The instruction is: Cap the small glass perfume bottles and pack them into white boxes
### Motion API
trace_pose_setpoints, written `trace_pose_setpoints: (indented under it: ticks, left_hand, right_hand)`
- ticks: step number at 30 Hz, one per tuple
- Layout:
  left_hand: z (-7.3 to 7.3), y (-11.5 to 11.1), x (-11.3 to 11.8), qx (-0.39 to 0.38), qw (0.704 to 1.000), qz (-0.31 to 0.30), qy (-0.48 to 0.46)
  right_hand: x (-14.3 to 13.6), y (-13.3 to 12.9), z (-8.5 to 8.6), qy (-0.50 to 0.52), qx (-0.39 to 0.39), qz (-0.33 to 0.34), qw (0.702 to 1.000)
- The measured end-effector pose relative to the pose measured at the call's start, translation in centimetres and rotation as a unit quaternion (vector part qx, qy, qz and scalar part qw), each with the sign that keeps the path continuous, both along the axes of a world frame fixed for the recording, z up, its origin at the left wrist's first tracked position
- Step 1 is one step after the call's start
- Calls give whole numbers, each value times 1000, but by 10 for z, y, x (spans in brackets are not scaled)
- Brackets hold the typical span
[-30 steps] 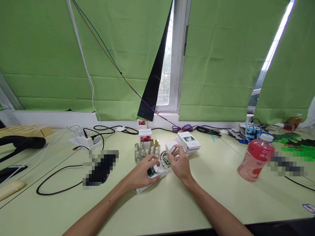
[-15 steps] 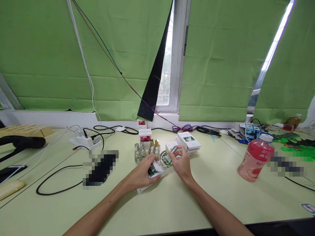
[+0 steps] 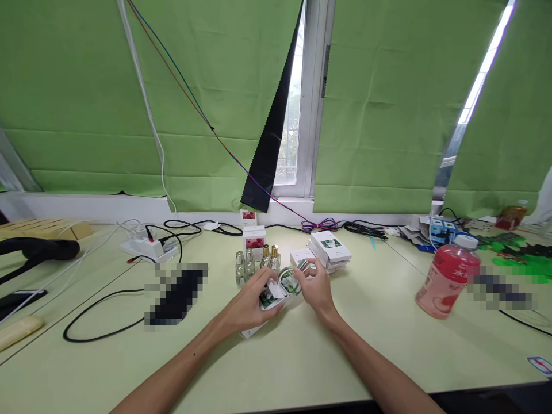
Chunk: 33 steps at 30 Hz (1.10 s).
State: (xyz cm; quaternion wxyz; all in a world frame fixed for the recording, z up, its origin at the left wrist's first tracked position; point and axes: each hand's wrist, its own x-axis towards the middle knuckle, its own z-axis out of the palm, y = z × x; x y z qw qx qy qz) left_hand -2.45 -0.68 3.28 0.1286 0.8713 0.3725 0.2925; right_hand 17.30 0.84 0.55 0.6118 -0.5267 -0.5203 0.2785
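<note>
My left hand (image 3: pixel 249 299) is wrapped round a small white box (image 3: pixel 267 299) printed with green leaves and white flowers. A white flap shows at the box's upper end, close to my thumb and fingers. My right hand (image 3: pixel 318 288) pinches the silver cap of a round glass perfume bottle (image 3: pixel 288 282). The bottle tilts down to the left, its base against the open end of the box; whether it is partly inside I cannot tell. Under my left hand the corner of another white carton (image 3: pixel 254 330) shows. Just behind stand several small glass bottles (image 3: pixel 245 267) with green and gold caps.
White boxes with red pictures (image 3: pixel 254 241) stand behind the bottles. A stack of flat white boxes (image 3: pixel 330 250) lies to their right. Farther right is a pink drink bottle (image 3: pixel 448 279). A power strip (image 3: pixel 149 247) and black cables occupy the back left.
My right hand has brought the perfume bottle slightly down and left, nearer the box's open end. The bottle has turned, so its floral picture shows more. My left hand stays nearly in place.
</note>
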Motion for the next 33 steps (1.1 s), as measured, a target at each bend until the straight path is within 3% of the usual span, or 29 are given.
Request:
trace_pose_setpoints:
  ticks: [10,17,24,33]
  left_hand:
    - [-3,1,1,9,1000,0,-17]
    - [-5,1,1,2,1000,-1,-14]
    - [-3,0,2,3,1000,-6,-13]
    - [-3,-1,3,6,1000,-7,-23]
  right_hand:
    - [-2,6,-9,66,-27,28,997]
    - [-2,7,-12,62,-15,30,998]
    - [-4,7,-13,73,-34,75,994]
    - [-5,6,-12,43,-40,69,996]
